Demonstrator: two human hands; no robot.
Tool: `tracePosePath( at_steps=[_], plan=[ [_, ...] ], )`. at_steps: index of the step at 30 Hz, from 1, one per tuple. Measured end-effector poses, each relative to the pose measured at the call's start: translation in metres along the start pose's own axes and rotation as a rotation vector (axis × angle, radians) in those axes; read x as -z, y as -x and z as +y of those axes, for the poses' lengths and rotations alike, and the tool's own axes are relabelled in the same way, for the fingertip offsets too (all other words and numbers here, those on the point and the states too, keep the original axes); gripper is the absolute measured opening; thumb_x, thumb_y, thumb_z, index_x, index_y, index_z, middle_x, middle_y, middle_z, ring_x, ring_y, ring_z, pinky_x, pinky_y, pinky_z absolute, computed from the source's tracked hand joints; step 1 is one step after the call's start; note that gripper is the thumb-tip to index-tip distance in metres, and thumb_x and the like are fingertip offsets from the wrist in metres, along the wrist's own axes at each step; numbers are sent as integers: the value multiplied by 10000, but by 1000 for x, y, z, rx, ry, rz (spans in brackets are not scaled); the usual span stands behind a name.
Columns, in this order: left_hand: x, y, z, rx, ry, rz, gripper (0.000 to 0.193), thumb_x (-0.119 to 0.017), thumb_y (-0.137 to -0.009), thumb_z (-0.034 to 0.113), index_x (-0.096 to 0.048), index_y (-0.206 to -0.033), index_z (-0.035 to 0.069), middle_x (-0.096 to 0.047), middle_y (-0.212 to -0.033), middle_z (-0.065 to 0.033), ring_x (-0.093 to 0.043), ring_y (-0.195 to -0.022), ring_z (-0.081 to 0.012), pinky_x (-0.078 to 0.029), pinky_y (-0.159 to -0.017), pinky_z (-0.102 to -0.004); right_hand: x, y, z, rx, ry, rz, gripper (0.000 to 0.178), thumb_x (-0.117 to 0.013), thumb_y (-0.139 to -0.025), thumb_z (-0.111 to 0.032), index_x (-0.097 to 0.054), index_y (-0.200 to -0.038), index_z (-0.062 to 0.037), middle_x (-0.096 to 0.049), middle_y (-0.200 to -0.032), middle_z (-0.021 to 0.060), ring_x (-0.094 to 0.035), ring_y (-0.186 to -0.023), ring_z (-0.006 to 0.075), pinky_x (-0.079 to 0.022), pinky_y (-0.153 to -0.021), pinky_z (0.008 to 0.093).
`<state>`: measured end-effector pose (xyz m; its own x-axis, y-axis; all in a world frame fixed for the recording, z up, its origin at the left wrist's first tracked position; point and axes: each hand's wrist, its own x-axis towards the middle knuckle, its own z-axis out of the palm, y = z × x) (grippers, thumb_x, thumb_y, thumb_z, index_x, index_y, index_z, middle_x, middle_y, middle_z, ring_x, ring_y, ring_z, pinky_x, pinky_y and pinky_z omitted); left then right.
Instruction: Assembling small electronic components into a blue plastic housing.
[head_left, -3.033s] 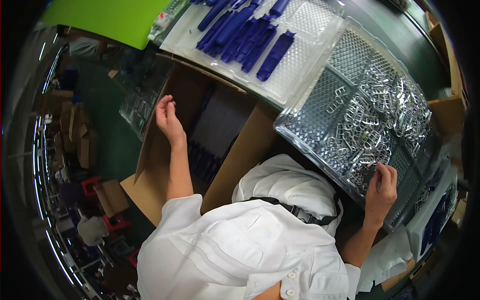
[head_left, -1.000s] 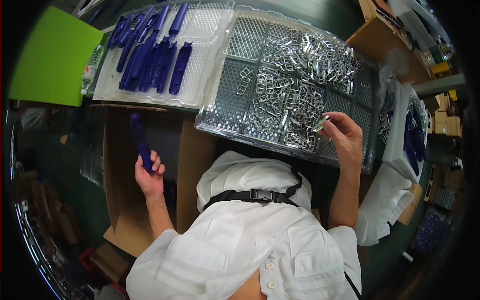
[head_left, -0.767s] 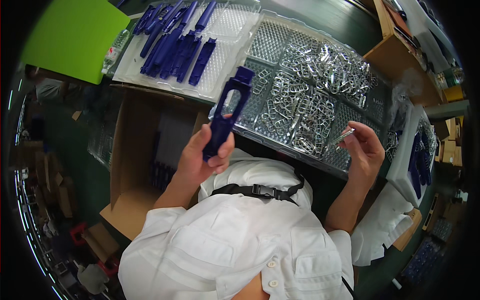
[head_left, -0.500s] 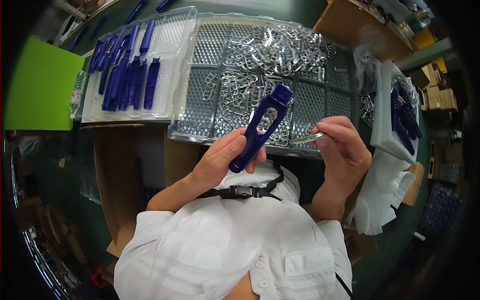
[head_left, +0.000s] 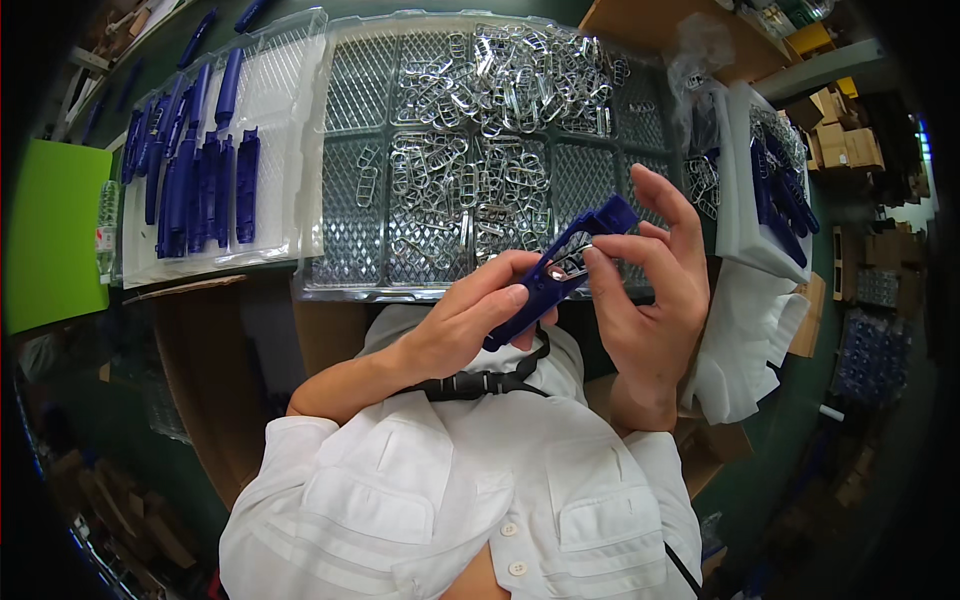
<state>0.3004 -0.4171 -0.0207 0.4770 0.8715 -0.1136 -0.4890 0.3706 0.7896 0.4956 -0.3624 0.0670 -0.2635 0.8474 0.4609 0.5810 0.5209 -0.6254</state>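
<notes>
Left of the clear tray (head_left: 350,292), blue parts (head_left: 247,190) on a white tray (head_left: 280,170); at the clear tray's near edge, in the curled grip of the left hand (head_left: 470,315), a tilted blue housing (head_left: 540,300), with a metal clip (head_left: 573,262) at its opening, pinched between thumb and finger of the right hand (head_left: 655,295), other fingers apart.
</notes>
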Motion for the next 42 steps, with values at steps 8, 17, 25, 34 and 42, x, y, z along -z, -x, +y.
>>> tracePosePath(
  at_steps=[8,17,25,34,42],
  plan=[
    [4,1,-2,-41,-121,52,465,-468,-1111,324,-482,-1431,-13,-658,-1068,-94,-603,-814,-116,-501,-752,-272,-13,-2,-6,0,54,-46,135,-781,-786,89,-712,-886,31,-637,-1385,227,-666,-1235,355,-557,-959,396],
    [-1,-1,-12,-128,-325,210,315,-568,-1099,163,-597,-1373,10,-651,-854,-13,-531,-645,-47,-439,-564,-227,-28,7,2,72,118,-10,252,-782,-820,62,-653,-1029,10,-650,-1339,218,-689,-1176,347,-583,-883,398],
    [-6,0,-9,-393,-656,307,226,-675,-1030,126,-684,-1205,-16,-722,-804,-88,-666,-638,-141,-517,-574,-303,-23,18,7,-187,-205,-33,360,-803,-835,19,-619,-1142,-5,-750,-1125,101,-749,-898,218,-590,-774,321],
    [-2,-12,-5,-160,-708,301,176,-637,-1044,130,-697,-958,-11,-682,-728,-29,-622,-626,-60,-478,-551,-243,-38,30,18,-113,-151,-60,301,-788,-828,35,-592,-1050,-19,-702,-1015,108,-715,-806,261,-573,-708,344],
    [-1,-8,23,-198,-982,293,154,-677,-1017,137,-718,-1023,-11,-687,-761,-61,-634,-658,-86,-474,-572,-264,-36,24,26,-13,-234,-22,344,-753,-814,104,-589,-1095,-8,-695,-1042,122,-690,-805,226,-564,-725,313]
  ],
)
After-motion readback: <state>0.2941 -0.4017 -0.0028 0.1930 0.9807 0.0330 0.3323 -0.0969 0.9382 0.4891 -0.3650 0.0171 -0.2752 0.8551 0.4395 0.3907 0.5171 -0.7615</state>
